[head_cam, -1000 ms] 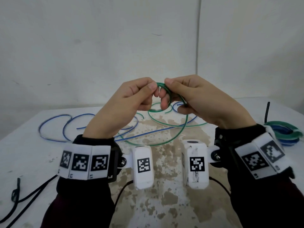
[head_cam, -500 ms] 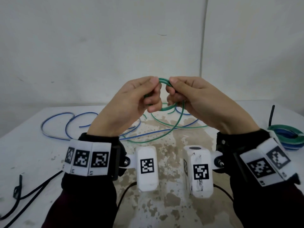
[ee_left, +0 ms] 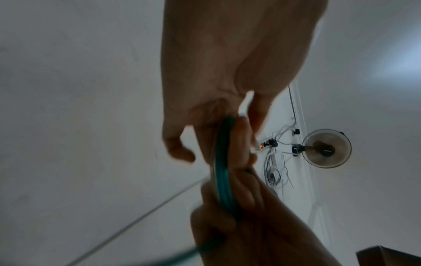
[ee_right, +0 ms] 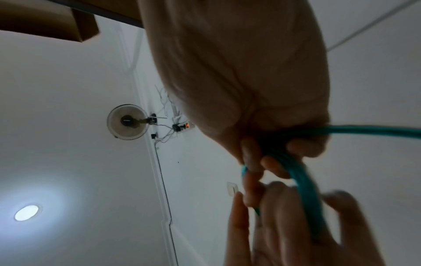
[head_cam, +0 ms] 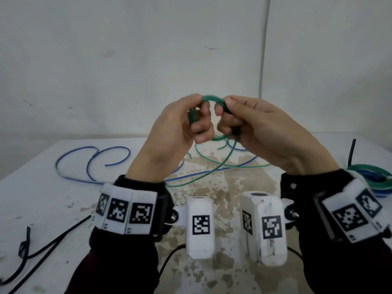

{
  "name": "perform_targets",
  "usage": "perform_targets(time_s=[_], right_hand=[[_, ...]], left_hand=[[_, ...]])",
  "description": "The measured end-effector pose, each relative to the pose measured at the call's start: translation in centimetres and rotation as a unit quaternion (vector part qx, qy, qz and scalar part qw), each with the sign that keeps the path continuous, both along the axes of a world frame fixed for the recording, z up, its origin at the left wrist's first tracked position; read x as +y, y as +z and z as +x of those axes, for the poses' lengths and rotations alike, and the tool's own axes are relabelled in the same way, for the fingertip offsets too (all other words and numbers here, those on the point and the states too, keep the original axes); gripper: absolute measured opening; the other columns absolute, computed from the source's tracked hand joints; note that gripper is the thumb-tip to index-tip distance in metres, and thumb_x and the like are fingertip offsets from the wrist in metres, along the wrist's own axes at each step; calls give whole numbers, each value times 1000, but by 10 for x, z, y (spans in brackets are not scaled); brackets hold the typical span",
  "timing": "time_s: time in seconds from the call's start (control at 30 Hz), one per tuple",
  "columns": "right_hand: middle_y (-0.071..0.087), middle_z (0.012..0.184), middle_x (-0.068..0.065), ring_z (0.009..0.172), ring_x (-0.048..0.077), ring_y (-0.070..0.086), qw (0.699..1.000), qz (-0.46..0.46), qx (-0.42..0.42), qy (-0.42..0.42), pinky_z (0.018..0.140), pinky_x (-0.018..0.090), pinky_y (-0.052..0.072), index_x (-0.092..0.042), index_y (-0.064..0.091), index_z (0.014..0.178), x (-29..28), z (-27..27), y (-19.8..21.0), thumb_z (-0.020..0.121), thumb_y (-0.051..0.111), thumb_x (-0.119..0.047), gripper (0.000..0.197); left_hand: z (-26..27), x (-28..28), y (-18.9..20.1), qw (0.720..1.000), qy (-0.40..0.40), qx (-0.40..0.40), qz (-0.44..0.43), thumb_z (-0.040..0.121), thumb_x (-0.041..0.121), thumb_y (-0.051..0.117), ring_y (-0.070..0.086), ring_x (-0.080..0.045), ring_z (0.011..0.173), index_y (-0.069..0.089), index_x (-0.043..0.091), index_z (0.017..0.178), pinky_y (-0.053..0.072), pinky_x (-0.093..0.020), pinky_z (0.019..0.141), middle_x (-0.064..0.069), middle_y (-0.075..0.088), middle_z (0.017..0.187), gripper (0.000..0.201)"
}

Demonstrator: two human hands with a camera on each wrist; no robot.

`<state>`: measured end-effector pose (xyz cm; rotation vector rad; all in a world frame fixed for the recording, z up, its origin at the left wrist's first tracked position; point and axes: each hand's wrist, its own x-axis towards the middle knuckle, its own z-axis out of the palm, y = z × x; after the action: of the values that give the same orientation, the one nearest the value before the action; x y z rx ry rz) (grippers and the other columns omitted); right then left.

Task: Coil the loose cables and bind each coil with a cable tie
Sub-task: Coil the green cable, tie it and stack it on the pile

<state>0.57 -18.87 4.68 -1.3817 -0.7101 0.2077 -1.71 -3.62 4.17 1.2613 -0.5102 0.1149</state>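
While both hands are raised over the table (head_cam: 42, 198), this white, stained top is the largest thing in the head view, and it carries all the loose material. On it, at about 10 o'clock from the hands, lies a blue cable (head_cam: 93, 158) in open curves, not yet coiled. At the far right edge, at about 3 o'clock, a finished coil (head_cam: 373, 172) of green and blue rings rests with a black cable tie (head_cam: 352, 151) standing up from it. At the left edge, near 8 o'clock, more black ties (head_cam: 25, 245) lie on the table. The left hand (head_cam: 176, 132) and the right hand (head_cam: 261, 130) are close together in the air, fingers curled, and each pinches one side of the small ring of the green cable (head_cam: 212, 99). Seen by the wrist cameras, this ring holds several turns, pressed flat between thumb and fingers. From the bottom of the ring the free part of the green cable drops toward 6 o'clock, and its long loop lies on the table, stretched about from 9 to 3 o'clock behind the hands. I judge that the next turn must be pulled up from this loose part; it leaves the ring on the side of the right hand, so that hand seems nearer to feed it.
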Motion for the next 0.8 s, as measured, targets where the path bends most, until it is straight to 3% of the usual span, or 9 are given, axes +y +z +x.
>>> perform_targets(time_s=[0.1,0.17,0.23,0.33,0.43,0.53,0.63,0.7,0.8], right_hand=[[36,56,-4,58,11,41,999,-34,-6,5,57,20,31,-10,58,81,-6,-1,1,101,33,-17,33],[49,59,-2,64,12,49,999,-6,22,32,59,21,37,-12,60,82,-4,-3,1,101,32,-22,35],[59,66,-1,73,12,56,997,22,40,61,68,24,42,-15,60,82,1,-3,0,100,31,-25,36],[43,57,-5,63,13,47,997,41,39,61,68,22,38,-13,52,77,2,-2,0,102,28,-23,36],[29,54,-7,60,16,28,1000,4,18,24,59,22,31,-11,48,73,-1,-1,1,103,29,-22,36],[32,54,-6,57,13,35,999,6,38,32,61,23,38,-13,51,76,-2,-3,3,102,31,-26,35],[47,59,-3,62,11,49,996,32,46,70,63,26,51,-12,59,84,-1,-5,4,100,31,-26,35],[45,59,-4,61,10,48,997,12,23,66,58,22,47,-13,59,84,-4,-4,3,101,31,-25,35],[32,56,-5,54,9,38,998,-53,-15,35,48,17,30,-13,54,79,-8,-1,1,103,31,-25,35]], left_hand=[[0,3,-3,996,14,-39,75,101,16,32,25,-9,50,43,9,71,22,-20,48,0,50,70,33],[1,-2,-5,992,77,-80,58,99,22,35,24,-18,55,44,11,72,23,-21,50,-12,37,68,31],[1,-5,-3,991,101,-92,-1,99,24,34,22,-21,55,42,12,72,26,-25,54,-11,22,65,30],[0,-1,-1,998,22,-44,-31,100,22,30,20,-14,48,42,13,70,21,-27,53,5,24,53,34],[0,6,-3,997,-1,-21,77,100,21,32,25,-12,47,42,12,68,24,-21,52,3,23,53,34],[-3,1,-3,993,34,-65,89,101,19,32,21,-14,51,42,10,73,25,-18,50,-14,33,57,31],[-4,-3,1,995,64,-67,47,102,21,32,24,-25,57,41,9,74,22,-24,51,1,36,56,32],[-5,-2,3,997,51,-50,37,99,24,37,23,-25,55,41,10,70,18,-29,54,-6,28,61,32],[-8,3,3,995,12,-27,96,99,17,37,19,-15,49,39,10,66,24,-23,48,-1,46,64,34]])
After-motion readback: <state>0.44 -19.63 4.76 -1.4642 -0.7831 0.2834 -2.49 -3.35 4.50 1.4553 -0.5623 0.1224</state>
